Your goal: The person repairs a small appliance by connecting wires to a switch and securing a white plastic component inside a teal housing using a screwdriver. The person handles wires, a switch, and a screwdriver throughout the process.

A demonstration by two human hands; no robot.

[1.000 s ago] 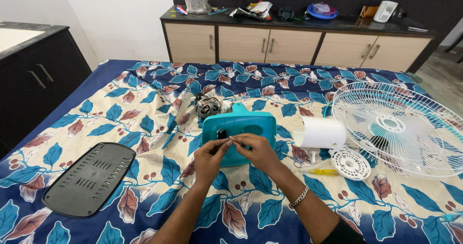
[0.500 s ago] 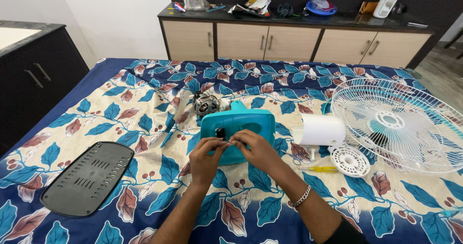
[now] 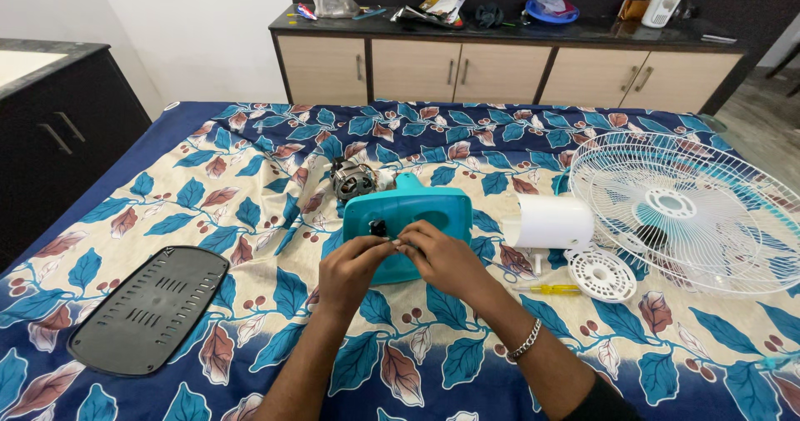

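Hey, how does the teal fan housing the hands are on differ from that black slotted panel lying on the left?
The teal housing is bulky and box-like; the black panel is flat with rows of slots. Both the left hand and right hand touch the housing; the panel lies untouched, well apart. Both rest on the leaf-print bedsheet.

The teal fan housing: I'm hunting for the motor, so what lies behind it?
Behind the teal fan housing a metal motor lies on the leaf-print sheet. The housing hides the motor's near side.
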